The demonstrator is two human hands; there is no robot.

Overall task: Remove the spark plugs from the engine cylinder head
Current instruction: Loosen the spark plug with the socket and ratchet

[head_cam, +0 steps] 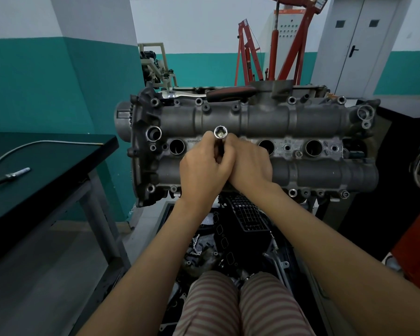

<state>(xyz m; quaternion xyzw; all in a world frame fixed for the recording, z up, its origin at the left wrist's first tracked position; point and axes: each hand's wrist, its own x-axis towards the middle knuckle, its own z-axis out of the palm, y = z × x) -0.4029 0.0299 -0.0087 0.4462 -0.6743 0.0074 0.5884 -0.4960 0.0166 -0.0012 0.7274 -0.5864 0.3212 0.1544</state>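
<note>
A grey engine cylinder head (301, 120) lies across the middle of the view, with a row of round spark plug wells along its centre. Three wells are open to view: one at the left (176, 146) and two at the right (266, 146) (313, 147). Over the second well from the left, a chrome spark plug socket (220, 132) stands upright with its open hex end facing me. My left hand (204, 166) and my right hand (249, 163) both grip its shaft below the top. The well under my hands is hidden.
A ratchet wrench with a red and black handle (230, 92) lies on the head's far edge. A dark green workbench (46, 170) at the left holds a marker pen (10, 176) and a bent metal tube. Red engine hoists (250, 54) stand behind. Engine parts lie below the head.
</note>
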